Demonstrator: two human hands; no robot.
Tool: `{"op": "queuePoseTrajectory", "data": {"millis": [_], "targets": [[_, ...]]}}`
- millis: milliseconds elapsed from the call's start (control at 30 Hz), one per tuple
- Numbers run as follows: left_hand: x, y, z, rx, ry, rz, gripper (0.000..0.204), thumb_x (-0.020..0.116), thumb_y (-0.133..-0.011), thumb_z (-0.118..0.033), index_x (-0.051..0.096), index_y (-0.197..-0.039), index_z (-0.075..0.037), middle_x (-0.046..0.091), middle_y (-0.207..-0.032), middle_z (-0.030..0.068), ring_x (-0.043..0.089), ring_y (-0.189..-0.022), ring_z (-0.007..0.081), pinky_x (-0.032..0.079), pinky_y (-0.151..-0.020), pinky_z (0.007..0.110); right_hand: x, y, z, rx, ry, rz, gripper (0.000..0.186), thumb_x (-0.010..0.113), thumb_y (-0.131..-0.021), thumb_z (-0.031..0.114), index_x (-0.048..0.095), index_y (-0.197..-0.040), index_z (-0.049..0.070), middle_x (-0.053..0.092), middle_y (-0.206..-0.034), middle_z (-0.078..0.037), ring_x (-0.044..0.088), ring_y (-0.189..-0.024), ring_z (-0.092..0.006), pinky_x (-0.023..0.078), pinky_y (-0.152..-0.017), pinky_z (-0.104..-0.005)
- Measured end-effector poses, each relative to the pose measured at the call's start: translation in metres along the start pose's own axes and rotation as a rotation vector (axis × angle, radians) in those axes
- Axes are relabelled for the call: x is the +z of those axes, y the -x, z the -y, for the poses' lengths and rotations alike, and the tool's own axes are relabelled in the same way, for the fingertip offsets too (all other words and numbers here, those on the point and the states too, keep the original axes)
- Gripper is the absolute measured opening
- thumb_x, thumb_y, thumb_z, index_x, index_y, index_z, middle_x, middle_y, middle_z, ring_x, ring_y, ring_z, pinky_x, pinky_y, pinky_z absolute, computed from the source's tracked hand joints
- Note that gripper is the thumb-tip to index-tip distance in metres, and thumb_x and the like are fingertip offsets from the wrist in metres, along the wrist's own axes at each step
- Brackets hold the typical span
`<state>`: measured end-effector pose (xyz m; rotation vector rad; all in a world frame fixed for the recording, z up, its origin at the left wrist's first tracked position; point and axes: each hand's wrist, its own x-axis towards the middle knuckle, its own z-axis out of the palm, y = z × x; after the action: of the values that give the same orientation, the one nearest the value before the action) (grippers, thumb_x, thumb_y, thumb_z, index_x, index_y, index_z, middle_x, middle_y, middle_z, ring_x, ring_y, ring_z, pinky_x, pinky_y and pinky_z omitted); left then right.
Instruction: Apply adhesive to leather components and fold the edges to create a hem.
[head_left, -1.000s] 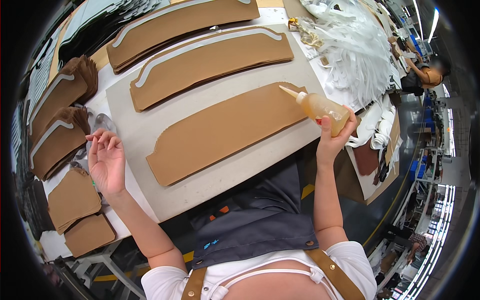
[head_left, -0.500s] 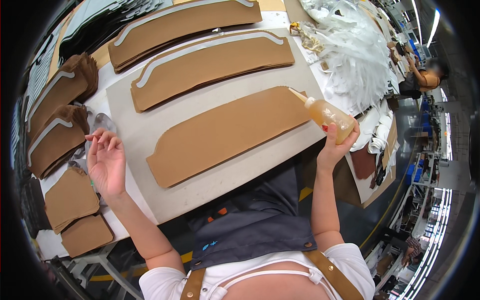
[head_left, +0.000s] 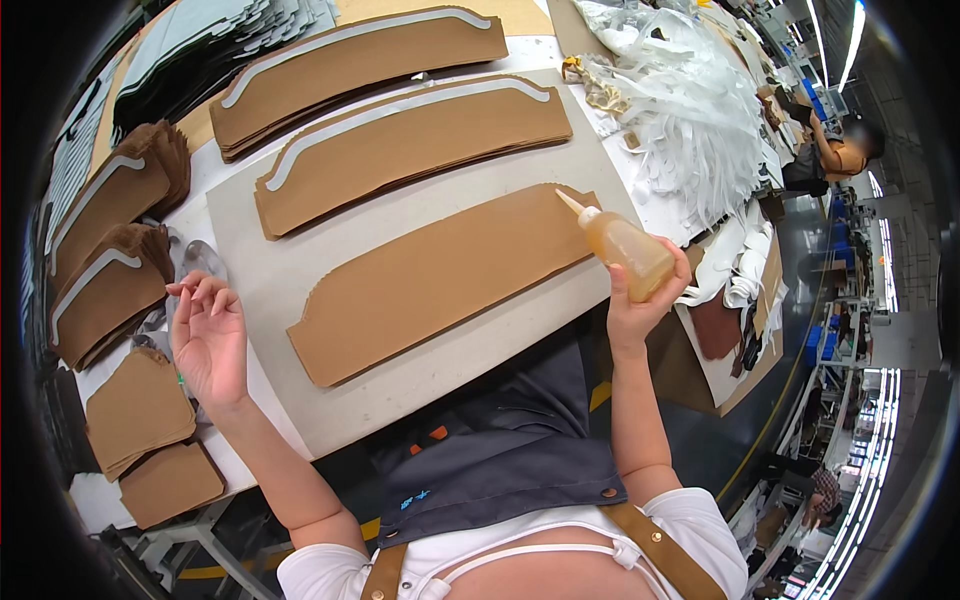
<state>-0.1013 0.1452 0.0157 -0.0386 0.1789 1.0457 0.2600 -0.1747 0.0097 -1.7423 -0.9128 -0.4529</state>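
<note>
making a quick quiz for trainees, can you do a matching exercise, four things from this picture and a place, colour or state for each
1. Squeeze bottle
2. Left hand
3. Loose white strips
4. Front brown panel

A. heaped at the upper right
B. plain brown, lying flat
C. held in the right hand
D. fingers loosely curled, palm showing

Pairs: 1-C, 2-D, 3-A, 4-B
</note>
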Motion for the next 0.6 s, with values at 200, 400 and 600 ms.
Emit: {"op": "queuePoseTrajectory", "data": {"millis": [200, 400, 600], "targets": [[-0.0008, 0.0010, -0.0014, -0.001, 0.000, 0.013, 0.022, 0.056, -0.096, 0.007, 0.058, -0.113, -0.007, 0.053, -0.107, 0.0054, 0.050, -0.092, 0.0176, 0.039, -0.077, 0.032, 0.0045, -0.0035, 0.0037, 0.003, -0.044, 0.035, 0.071, 0.082, -0.089, 0.027, 0.038, -0.138, 0.000, 0.048, -0.129, -0.014, 0.053, -0.118, -0.0240, 0.044, -0.103, -0.0377], [0.0033, 0.0023, 0.0014, 0.001, 0.012, -0.009, 0.022, 0.055, -0.096, 0.007, 0.058, -0.112, -0.006, 0.053, -0.106, 0.0056, 0.049, -0.092, 0.0177, 0.038, -0.077, 0.031, 0.0077, -0.0015, 0.0051, 0.056, -0.085, 0.038, 0.069, 0.082, -0.089, 0.026, 0.040, -0.138, 0.000, 0.049, -0.128, -0.014, 0.053, -0.117, -0.0238, 0.043, -0.103, -0.0375], [0.0056, 0.0018, 0.0033, -0.001, 0.017, -0.016, 0.021, 0.055, -0.095, 0.007, 0.058, -0.111, -0.005, 0.053, -0.105, 0.0059, 0.049, -0.091, 0.0180, 0.038, -0.077, 0.031, 0.0115, 0.0007, 0.0133, 0.112, -0.144, 0.057, 0.069, 0.082, -0.089, 0.026, 0.040, -0.138, 0.001, 0.049, -0.129, -0.014, 0.053, -0.117, -0.0231, 0.044, -0.103, -0.0370]]}}
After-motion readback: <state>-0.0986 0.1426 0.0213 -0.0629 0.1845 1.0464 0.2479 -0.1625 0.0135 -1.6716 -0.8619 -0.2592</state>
